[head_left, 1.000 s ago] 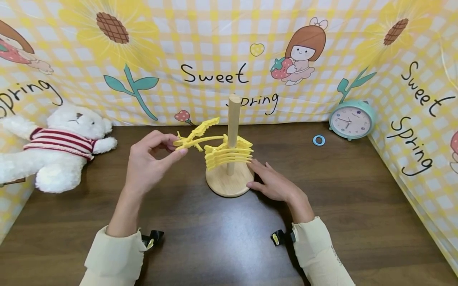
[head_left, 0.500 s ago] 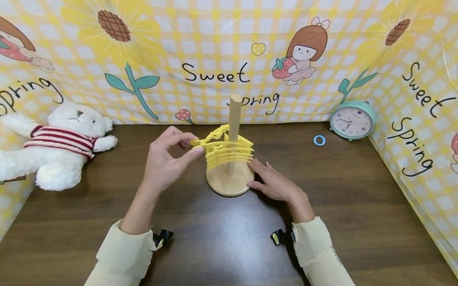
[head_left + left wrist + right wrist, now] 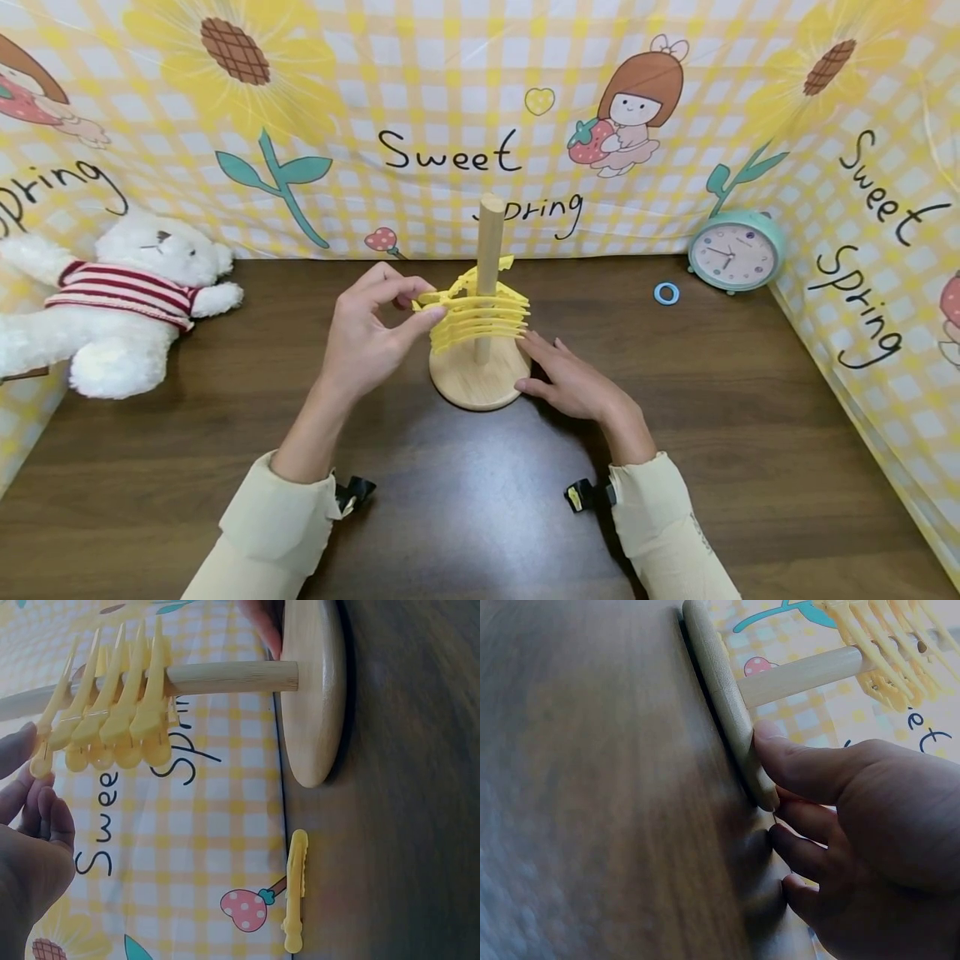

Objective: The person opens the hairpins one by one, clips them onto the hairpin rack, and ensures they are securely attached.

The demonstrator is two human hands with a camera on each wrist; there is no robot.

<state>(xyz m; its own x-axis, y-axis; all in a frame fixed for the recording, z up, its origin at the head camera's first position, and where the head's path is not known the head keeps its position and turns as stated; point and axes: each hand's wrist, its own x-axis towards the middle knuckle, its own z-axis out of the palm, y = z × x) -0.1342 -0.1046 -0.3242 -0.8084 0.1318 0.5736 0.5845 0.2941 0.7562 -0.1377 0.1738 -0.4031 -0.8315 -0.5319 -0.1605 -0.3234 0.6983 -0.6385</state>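
Observation:
A wooden stand, with a round base [image 3: 480,387] and an upright post [image 3: 491,237], stands mid-table. Several yellow alligator hair clips [image 3: 154,712] are stacked along the post, gripping it crosswise. Thumb and fingers of my left hand [image 3: 371,337] pinch the tail of another yellow hair clip [image 3: 57,705] just above the stack. Its jaws are spread, one arm passing on each side of the post. My right hand [image 3: 577,383] holds the base's right edge, thumb at the near rim and fingers farther back. One more yellow clip [image 3: 295,892] lies on the table in the left wrist view.
A white teddy bear [image 3: 123,304] in a striped sweater lies at the left. Toward the back right are a blue ring [image 3: 666,293] and a mint alarm clock [image 3: 735,252]. A yellow checked cloth [image 3: 442,75] surrounds the table's back and sides.
My left hand has moved right, bringing the pinched clip from beside the post to around it, above the stack. My right hand has stayed on the base.

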